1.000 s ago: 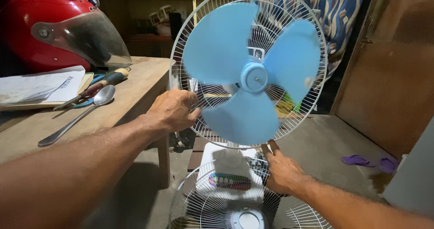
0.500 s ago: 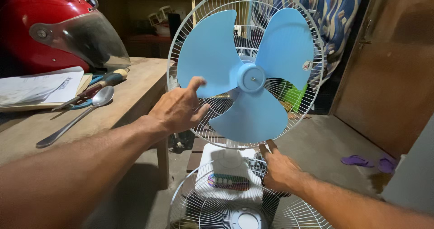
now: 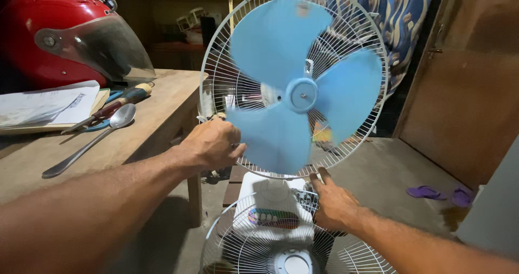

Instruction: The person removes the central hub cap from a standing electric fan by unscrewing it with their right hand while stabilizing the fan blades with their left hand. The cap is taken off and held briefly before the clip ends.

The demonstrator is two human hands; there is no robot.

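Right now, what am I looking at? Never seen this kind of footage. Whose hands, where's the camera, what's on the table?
There is no machine doing the work: one camera sits on a person's head and looks down at their two bare hands. The left hand is closed at the left rim of a white wire guard behind a light blue fan blade, which looks blurred. Whether the fingers grip the wire cannot be told. The right hand rests low by the white fan base, its fingers near the guard's bottom edge; what they touch is hidden. A second, loose grille lies in front, lower in the picture. On the wooden table to the left sit a red helmet, papers, a spoon and a screwdriver.
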